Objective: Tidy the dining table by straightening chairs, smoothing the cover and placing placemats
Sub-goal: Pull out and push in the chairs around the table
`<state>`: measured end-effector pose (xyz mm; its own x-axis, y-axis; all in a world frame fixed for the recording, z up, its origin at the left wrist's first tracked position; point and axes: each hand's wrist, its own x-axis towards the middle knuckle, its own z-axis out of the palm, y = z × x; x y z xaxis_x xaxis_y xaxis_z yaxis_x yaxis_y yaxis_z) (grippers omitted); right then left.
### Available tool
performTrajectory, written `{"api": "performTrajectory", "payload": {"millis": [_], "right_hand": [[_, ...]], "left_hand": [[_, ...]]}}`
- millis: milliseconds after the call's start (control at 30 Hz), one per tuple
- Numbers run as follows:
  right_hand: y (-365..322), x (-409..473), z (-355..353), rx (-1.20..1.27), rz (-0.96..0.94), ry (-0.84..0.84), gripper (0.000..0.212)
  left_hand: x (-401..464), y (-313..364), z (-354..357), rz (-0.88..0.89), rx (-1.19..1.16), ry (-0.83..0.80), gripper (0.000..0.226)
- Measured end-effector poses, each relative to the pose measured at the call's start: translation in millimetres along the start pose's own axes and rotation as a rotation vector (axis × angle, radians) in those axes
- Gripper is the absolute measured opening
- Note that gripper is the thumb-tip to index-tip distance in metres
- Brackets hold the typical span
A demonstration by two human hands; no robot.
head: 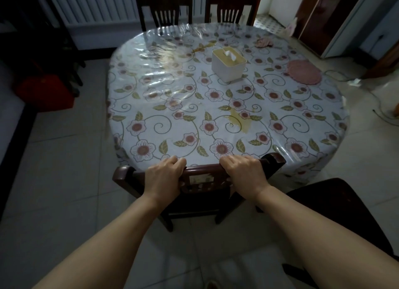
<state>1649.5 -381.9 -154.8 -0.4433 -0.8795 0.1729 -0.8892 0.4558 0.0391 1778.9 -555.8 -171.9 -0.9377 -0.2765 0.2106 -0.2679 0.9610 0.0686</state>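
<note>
A dark wooden chair [203, 176] stands at the near edge of the round table, its back towards me. My left hand [164, 176] grips the chair's top rail left of centre. My right hand [244, 172] grips the same rail right of centre. The table wears a flowered cover [172, 120] under a clear plastic sheet that is wrinkled at the far left. A round pink placemat [303, 71] lies at the table's right side. Two more dark chairs [164, 8] [232, 6] stand at the far side.
A white tissue box [227, 66] sits near the table's middle. A crumpled pink cloth [264, 43] lies far right on the table. Another dark chair seat [336, 213] is at my right. A red bag [46, 92] sits on the floor at left, a cable [380, 107] at right.
</note>
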Motion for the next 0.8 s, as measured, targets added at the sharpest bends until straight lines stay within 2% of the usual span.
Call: {"api": "performTrajectory", "payload": {"millis": [133, 300, 567, 800], "right_hand": [[19, -8, 4, -0.012, -0.014, -0.018, 0.035], [22, -16, 12, 0.012, -0.001, 0.037, 0.023], [14, -13, 19, 0.025, 0.05, 0.077, 0.023], [10, -15, 21, -0.013, 0.062, 0.067, 0.026]], "left_hand": [[1, 22, 9, 0.015, -0.032, -0.008, 0.047], [0, 24, 16, 0.059, -0.035, -0.015, 0.045], [5, 11, 17, 0.086, -0.018, -0.024, 0.041], [6, 11, 19, 0.073, -0.012, -0.103, 0.036]]}}
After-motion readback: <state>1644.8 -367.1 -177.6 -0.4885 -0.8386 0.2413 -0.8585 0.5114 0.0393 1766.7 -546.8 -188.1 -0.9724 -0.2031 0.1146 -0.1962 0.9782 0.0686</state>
